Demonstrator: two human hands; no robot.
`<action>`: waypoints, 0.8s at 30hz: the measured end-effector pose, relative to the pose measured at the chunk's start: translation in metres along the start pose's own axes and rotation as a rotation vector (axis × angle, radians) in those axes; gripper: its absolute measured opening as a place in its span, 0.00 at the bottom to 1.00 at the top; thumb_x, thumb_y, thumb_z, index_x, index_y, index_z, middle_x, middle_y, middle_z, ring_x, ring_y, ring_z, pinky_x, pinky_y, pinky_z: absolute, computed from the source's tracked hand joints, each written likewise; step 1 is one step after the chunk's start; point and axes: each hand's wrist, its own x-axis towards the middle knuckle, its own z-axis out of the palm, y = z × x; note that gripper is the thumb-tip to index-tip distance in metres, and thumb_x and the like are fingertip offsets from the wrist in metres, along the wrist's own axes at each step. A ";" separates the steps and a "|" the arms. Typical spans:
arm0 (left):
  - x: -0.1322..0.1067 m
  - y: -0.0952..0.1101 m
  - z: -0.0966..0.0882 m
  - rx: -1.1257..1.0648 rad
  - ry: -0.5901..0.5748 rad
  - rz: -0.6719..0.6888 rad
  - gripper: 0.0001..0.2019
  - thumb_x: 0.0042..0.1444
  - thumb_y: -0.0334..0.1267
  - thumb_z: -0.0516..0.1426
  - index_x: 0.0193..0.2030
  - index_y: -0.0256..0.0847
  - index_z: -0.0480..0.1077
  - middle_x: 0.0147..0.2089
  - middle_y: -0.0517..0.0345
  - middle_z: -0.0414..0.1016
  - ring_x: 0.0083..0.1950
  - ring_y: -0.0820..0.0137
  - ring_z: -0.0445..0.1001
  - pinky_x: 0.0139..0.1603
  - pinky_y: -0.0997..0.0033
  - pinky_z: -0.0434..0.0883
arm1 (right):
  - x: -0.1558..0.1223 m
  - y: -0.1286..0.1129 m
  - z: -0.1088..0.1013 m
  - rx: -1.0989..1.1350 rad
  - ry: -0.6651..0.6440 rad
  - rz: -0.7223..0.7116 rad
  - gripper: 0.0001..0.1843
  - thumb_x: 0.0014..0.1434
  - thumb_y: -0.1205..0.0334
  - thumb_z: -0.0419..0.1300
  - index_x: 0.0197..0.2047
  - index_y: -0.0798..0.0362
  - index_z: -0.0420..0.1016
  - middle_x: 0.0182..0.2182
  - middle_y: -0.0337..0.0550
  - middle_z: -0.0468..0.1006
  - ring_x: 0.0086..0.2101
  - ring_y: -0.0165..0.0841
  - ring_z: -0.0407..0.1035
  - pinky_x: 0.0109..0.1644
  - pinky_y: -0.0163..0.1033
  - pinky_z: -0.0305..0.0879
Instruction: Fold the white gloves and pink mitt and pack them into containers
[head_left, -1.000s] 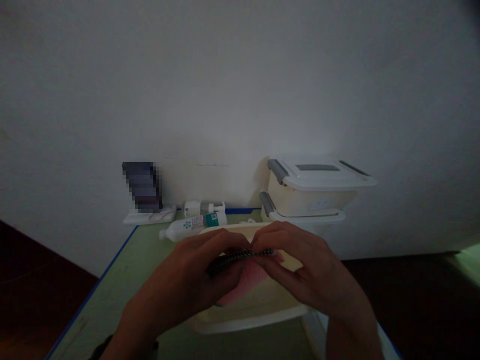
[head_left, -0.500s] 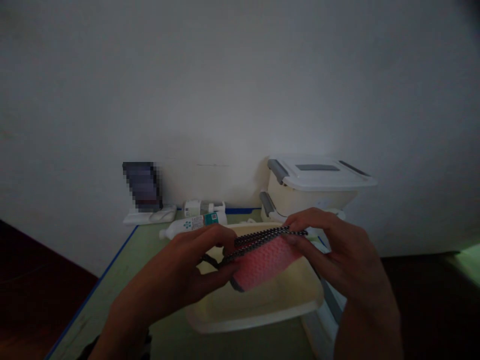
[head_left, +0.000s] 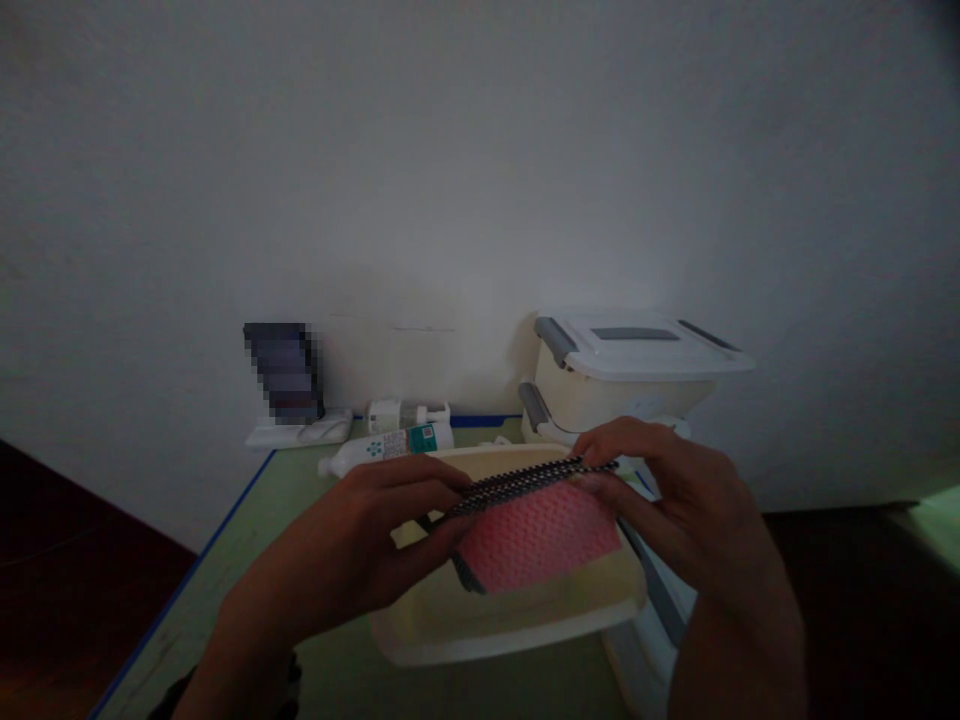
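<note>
Between my two hands, above a cream plastic basin (head_left: 517, 640), is a folded pink textured cloth (head_left: 540, 540) with black-and-white patterned edging. My left hand (head_left: 360, 540) pinches its left end between thumb and fingers. The right end of the edging is pinched by my right hand (head_left: 667, 500). The edged layers lie together along the top, and the pink face hangs toward me. Part of the cloth's left corner is hidden behind my left fingers.
A white bottle (head_left: 390, 447) lies behind the basin on the green tabletop (head_left: 217, 580), near a small clear-and-white container (head_left: 405, 414). At the back left stands a blurred-out screen (head_left: 289, 370) on a white base. White lidded storage boxes (head_left: 630, 385) are stacked at the back right.
The cloth has tilted so that more of its pink face shows. My left fingers have straightened along its edge, while my right hand has barely moved.
</note>
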 end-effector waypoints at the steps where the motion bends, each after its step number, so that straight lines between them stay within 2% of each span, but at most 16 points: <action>1: 0.000 0.000 -0.001 0.004 -0.007 0.006 0.07 0.58 0.32 0.53 0.39 0.41 0.71 0.42 0.56 0.75 0.43 0.73 0.73 0.45 0.76 0.70 | 0.000 0.000 0.000 0.004 -0.008 -0.002 0.03 0.56 0.65 0.58 0.36 0.50 0.67 0.31 0.39 0.75 0.34 0.29 0.70 0.37 0.34 0.67; 6: 0.000 0.000 -0.001 -0.011 -0.050 -0.021 0.06 0.57 0.33 0.54 0.41 0.42 0.70 0.45 0.56 0.75 0.45 0.72 0.73 0.47 0.74 0.70 | 0.000 -0.001 0.000 0.039 -0.021 -0.011 0.04 0.56 0.65 0.58 0.36 0.50 0.67 0.31 0.38 0.75 0.33 0.28 0.70 0.36 0.33 0.66; 11: 0.001 0.003 0.002 -0.078 0.016 -0.024 0.04 0.54 0.33 0.56 0.37 0.41 0.66 0.45 0.56 0.75 0.44 0.73 0.73 0.44 0.74 0.71 | 0.000 -0.002 0.001 0.102 -0.025 -0.018 0.03 0.56 0.65 0.59 0.36 0.51 0.67 0.31 0.38 0.75 0.33 0.29 0.70 0.36 0.34 0.66; 16: 0.003 0.003 0.004 -0.065 0.013 0.051 0.04 0.55 0.31 0.55 0.37 0.41 0.70 0.44 0.56 0.75 0.44 0.72 0.73 0.45 0.74 0.71 | 0.001 -0.003 0.001 0.157 -0.036 -0.010 0.05 0.55 0.67 0.59 0.36 0.51 0.68 0.31 0.40 0.75 0.33 0.30 0.70 0.36 0.37 0.66; 20: 0.003 0.003 0.004 -0.032 -0.012 0.045 0.06 0.57 0.31 0.54 0.39 0.42 0.72 0.43 0.57 0.75 0.43 0.74 0.74 0.45 0.75 0.70 | 0.003 -0.003 0.000 0.199 -0.047 -0.030 0.05 0.55 0.67 0.59 0.36 0.51 0.69 0.31 0.41 0.75 0.33 0.30 0.70 0.35 0.37 0.67; 24: 0.003 0.002 0.003 0.002 0.021 0.028 0.07 0.57 0.30 0.53 0.38 0.41 0.73 0.42 0.56 0.74 0.41 0.74 0.74 0.42 0.76 0.71 | 0.004 -0.004 -0.002 0.175 -0.088 -0.054 0.05 0.56 0.68 0.58 0.37 0.51 0.71 0.32 0.41 0.75 0.34 0.29 0.70 0.35 0.35 0.67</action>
